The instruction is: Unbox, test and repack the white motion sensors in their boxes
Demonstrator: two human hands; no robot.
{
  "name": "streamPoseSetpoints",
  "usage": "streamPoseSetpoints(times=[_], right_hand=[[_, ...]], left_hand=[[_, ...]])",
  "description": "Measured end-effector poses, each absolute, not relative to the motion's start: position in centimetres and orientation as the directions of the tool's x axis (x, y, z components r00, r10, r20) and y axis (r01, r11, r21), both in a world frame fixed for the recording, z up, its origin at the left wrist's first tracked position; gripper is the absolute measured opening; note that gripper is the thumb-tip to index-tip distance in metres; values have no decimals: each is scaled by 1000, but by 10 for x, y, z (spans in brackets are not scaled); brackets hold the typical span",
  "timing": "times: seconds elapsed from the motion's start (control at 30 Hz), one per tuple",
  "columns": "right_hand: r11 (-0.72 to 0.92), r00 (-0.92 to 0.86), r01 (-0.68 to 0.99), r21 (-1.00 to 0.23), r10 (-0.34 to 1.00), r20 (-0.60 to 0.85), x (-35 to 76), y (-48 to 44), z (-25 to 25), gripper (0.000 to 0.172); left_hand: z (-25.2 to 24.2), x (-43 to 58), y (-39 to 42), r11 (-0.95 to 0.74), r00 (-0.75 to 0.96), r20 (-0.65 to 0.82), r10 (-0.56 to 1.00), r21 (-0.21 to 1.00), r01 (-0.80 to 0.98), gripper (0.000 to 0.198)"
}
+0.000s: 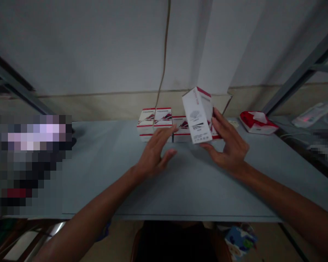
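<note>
Up at one o'clock from the middle of the table [104,156], the right hand [231,151] is holding a white and red box [198,120]. The box is tipping, with its top leaning toward eleven o'clock, and it seems to be hanging over the table. The right thumb is pushing near the low corner and the other fingers are pressing on the right side, so they are pinching the box between them.

The left hand [153,153] is waiting at about eleven o'clock. Its fingers are lying close together and its thumb is sticking out, so it is holding nothing. I can't tell if its fingertips are touching the boxes behind.

More boxes are sitting by the wall: a little stack [154,122] at eleven o'clock and a low row [180,127] at twelve, partly hiding behind the held box. A red tissue pack [258,123] is lying at two o'clock.

For a good hold, the right hand should be squeezing softly, since the box is looking like thin card that could dent. Only one hand is holding it, so slipping could be a worry. The left palm could be steadying the free side, while both wrists are staying clear of the stack.
</note>
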State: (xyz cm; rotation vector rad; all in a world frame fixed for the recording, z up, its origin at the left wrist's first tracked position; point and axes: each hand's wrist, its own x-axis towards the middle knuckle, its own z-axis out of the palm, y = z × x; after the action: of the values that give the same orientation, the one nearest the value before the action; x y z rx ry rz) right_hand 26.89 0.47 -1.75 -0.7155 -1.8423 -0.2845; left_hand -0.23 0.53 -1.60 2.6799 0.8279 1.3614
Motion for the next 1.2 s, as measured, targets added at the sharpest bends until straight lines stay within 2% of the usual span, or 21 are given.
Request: streamPoseSetpoints(times=[0.1,0.17,0.23,0.27,0.33,0.4,0.47,0.63,0.8,0.9,1.07,1.13,1.2], right_hand=[[906,-392,394,-153,316,864,258,-9,-28,93],[944,-474,267,-192,303,827,255,-11,-33,90],[941,-457,194,-276,336,823,257,-9,-34,78],[927,-402,156,-341,375,836,258,-7,-33,71],[868,-245,69,-492,493,835,262,-3,-29,61],[788,-151,19,-615,610,778,266,0,-25,64],[740,-169,50,-671,669,724,268,1,-21,70],[709,-154,127,-694,705,692,268,0,-16,53],[695,-185,149,-703,718,671,269,-4,-12,56],[732,-191,236,-639,680,708,273,-5,-13,55],[761,45,381,-525,552,833,277,-3,-11,46],[798,47,388,-462,483,874,278,-2,-7,38],[821,-24,413,-394,442,897,280,-2,-4,33]], left_hand=[[-17,17,-21,-856,525,677,515,428,288,73],[-17,22,-30,-821,482,666,569,492,289,72],[-15,22,-30,-799,426,676,601,494,344,76],[-14,21,-27,-804,411,696,588,452,386,80],[-13,17,-20,-828,434,744,509,285,483,87],[-13,15,-14,-827,498,762,414,87,555,86],[-14,14,-11,-809,541,759,362,-32,587,80],[-16,16,-11,-779,556,748,364,-82,621,77],[-9,9,-5,-799,575,747,334,-99,593,80],[-6,4,0,-826,596,732,331,-81,559,85],[-9,2,3,-834,554,763,333,-37,551,90],[-10,2,4,-813,525,785,331,-45,580,89],[-10,2,4,-783,499,801,330,-63,619,89]])
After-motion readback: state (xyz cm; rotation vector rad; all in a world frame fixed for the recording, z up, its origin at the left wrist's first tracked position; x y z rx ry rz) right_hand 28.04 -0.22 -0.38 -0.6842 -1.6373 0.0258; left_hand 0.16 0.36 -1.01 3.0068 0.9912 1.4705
